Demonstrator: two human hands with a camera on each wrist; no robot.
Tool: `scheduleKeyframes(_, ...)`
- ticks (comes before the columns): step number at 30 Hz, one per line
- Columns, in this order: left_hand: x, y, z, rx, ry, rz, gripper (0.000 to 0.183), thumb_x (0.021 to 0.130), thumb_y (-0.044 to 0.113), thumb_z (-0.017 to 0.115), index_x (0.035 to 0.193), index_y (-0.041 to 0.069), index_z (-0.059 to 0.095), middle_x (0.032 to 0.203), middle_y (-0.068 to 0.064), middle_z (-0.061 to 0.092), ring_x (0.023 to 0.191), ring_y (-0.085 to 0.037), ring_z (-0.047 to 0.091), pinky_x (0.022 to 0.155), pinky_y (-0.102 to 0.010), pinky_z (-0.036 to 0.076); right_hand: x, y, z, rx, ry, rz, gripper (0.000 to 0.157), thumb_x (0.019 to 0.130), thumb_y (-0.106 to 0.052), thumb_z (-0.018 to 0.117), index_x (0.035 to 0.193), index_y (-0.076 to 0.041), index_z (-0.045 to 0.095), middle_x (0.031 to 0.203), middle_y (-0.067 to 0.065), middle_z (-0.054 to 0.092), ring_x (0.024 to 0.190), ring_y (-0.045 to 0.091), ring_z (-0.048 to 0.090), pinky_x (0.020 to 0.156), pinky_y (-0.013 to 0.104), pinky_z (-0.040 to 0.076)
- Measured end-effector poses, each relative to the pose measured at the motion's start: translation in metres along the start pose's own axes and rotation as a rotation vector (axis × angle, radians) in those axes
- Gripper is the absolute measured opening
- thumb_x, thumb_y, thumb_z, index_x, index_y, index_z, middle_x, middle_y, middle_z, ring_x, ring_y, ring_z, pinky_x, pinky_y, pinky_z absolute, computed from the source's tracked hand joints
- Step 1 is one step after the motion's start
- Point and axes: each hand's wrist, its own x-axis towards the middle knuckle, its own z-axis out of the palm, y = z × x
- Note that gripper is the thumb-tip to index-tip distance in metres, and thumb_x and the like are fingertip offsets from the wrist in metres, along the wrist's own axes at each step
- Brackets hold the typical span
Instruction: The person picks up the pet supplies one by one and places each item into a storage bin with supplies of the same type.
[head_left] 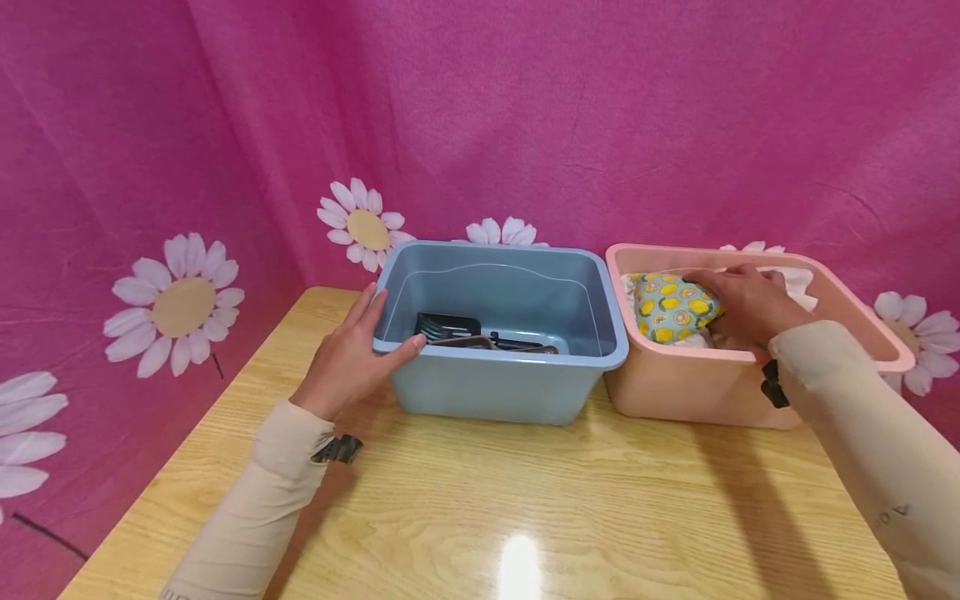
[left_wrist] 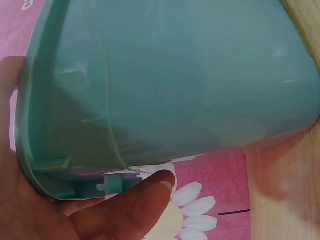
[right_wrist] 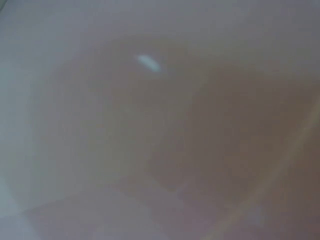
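Note:
At the near left corner of the blue plastic bin (head_left: 495,387) rests my left hand (head_left: 352,358). Its fingers lie extended along the left rim, with the thumb over the front rim. A black fork-like utensil (head_left: 447,325) and other dark utensils lie inside that bin. Over the pink bin (head_left: 693,387), my right hand (head_left: 750,304) grips the right side of a puffy light-blue lemon-print cloth (head_left: 670,310), its fingertips partly hidden. White cloth (head_left: 795,282) lies beneath and behind that hand. The right wrist view is hazy; the left wrist view shows my thumb (left_wrist: 130,205) beside the bin's rim.
Both bins stand side by side on a light wooden table (head_left: 517,492), their rims close together. A pink curtain (head_left: 525,125) with white flowers hangs right behind them and along the left. The table's left edge runs beside my left arm.

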Motion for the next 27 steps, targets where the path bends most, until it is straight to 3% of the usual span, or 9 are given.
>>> scheduleKeyframes(5,0.0,0.001,0.001,0.001,-0.001,0.007,0.101,0.08,0.077,0.05,0.155,0.015,0.022,0.162,0.001,0.009,0.138,-0.036,0.033,0.101,-0.058,0.04,0.0,0.0,0.003,-0.003,-0.022,0.01,0.075,0.067,-0.01,0.082,0.135,-0.02,0.051,0.112,0.021,0.061,0.097,0.041,0.054,0.059,0.05,0.038)
scheduleKeyframes(16,-0.003,0.004,0.0,0.019,-0.008,-0.001,0.1,0.081,0.076,0.05,0.155,0.014,0.022,0.162,-0.002,0.009,0.137,-0.038,0.034,0.099,-0.06,0.041,-0.002,0.002,0.008,0.025,-0.066,0.029,0.068,0.071,-0.011,0.079,0.133,-0.02,0.053,0.11,0.02,0.066,0.09,0.04,0.058,0.053,0.044,0.036)
scheduleKeyframes(22,-0.005,0.004,0.001,0.014,-0.024,-0.013,0.101,0.08,0.076,0.051,0.155,0.016,0.02,0.162,-0.001,0.008,0.137,-0.039,0.034,0.097,-0.06,0.043,-0.006,0.002,0.012,0.034,-0.132,0.05,0.075,0.071,-0.017,0.079,0.14,-0.018,0.047,0.122,0.027,0.057,0.1,0.047,0.054,0.057,0.054,0.041)
scheduleKeyframes(26,-0.005,0.004,0.003,0.019,-0.026,-0.008,0.1,0.08,0.076,0.05,0.155,0.016,0.02,0.162,0.0,0.008,0.137,-0.038,0.034,0.097,-0.059,0.043,-0.01,0.004,0.017,0.015,-0.128,0.019,0.082,0.071,-0.017,0.079,0.144,-0.016,0.041,0.137,0.03,0.042,0.117,0.053,0.041,0.078,0.068,0.042)
scheduleKeyframes(27,-0.005,0.005,0.004,0.021,-0.025,-0.006,0.1,0.081,0.076,0.05,0.155,0.016,0.02,0.162,0.0,0.008,0.137,-0.038,0.034,0.098,-0.059,0.043,-0.011,0.004,0.017,-0.084,-0.11,-0.024,0.077,0.074,-0.02,0.074,0.143,-0.015,0.041,0.135,0.033,0.041,0.115,0.057,0.041,0.081,0.071,0.039)
